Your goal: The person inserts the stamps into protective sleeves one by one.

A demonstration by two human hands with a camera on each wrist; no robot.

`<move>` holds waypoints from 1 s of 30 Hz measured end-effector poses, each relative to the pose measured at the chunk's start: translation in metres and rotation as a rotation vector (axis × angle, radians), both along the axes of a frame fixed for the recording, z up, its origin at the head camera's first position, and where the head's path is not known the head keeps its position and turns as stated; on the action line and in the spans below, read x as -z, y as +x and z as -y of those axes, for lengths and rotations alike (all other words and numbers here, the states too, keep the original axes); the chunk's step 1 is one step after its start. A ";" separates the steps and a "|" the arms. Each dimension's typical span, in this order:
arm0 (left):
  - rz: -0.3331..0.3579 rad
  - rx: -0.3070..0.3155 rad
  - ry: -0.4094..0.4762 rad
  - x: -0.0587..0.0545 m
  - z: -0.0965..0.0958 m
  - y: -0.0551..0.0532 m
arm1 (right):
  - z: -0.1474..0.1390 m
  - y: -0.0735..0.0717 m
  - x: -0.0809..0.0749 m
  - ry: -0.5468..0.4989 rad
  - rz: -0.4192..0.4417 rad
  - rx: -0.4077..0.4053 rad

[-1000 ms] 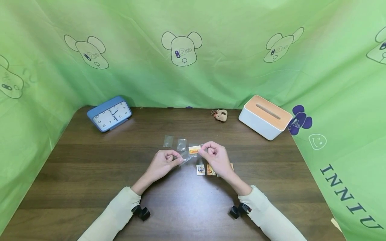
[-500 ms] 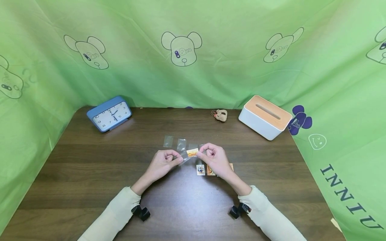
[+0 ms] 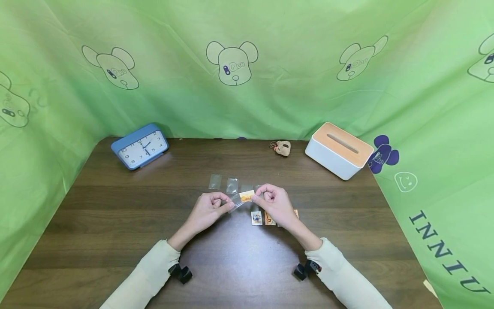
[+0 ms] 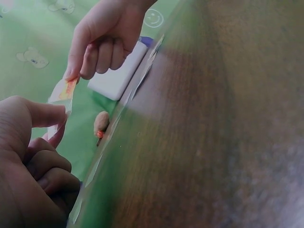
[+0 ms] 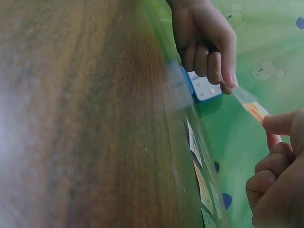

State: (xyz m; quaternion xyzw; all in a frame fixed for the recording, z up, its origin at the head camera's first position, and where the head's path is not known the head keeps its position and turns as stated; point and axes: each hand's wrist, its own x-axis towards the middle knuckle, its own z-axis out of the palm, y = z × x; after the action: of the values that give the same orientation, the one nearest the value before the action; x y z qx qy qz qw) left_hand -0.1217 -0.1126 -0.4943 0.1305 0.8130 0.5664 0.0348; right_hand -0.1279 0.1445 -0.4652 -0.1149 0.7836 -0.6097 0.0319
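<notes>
Above the table, my left hand [image 3: 209, 210] pinches a small clear plastic sleeve [image 5: 243, 94] between thumb and forefinger. Opposite it, my right hand [image 3: 277, 205] pinches one end of an orange and pale-yellow stamp [image 3: 246, 196]. The free end of this stamp meets the sleeve's near end; whether it is inside cannot be told. Below the hands a row of stamps lies on the table: a whitish one with a small figure [image 3: 256, 218], an orange one [image 3: 269, 218], and more partly hidden under my right hand and wrist.
Clear sleeves lie in a row behind the hands, including a far-left sleeve [image 3: 215, 181] and one beside it [image 3: 232, 186]. A blue clock [image 3: 140, 146], a beige trinket with red cord [image 3: 283, 148] and a wood-topped tissue box [image 3: 339, 150] stand along the brown table's [image 3: 239, 266] back.
My right hand has shifted slightly left, bringing the orange stamp closer to the left hand's sleeve and tilting it a little. The left hand has stayed in place.
</notes>
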 end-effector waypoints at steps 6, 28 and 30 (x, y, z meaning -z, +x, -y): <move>-0.035 -0.009 -0.048 0.036 0.005 -0.014 | -0.001 0.000 -0.001 0.023 -0.001 -0.023; -0.024 0.007 0.010 -0.006 -0.001 0.003 | -0.005 -0.003 -0.001 0.051 0.009 -0.065; 0.007 0.006 0.007 -0.013 -0.002 0.005 | -0.005 -0.003 -0.002 0.052 0.010 -0.065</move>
State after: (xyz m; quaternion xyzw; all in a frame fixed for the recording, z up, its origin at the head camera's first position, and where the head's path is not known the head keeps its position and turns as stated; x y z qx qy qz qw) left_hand -0.1168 -0.1103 -0.4815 0.1311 0.8105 0.5695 0.0390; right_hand -0.1309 0.1499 -0.4636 -0.1362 0.7950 -0.5882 0.0587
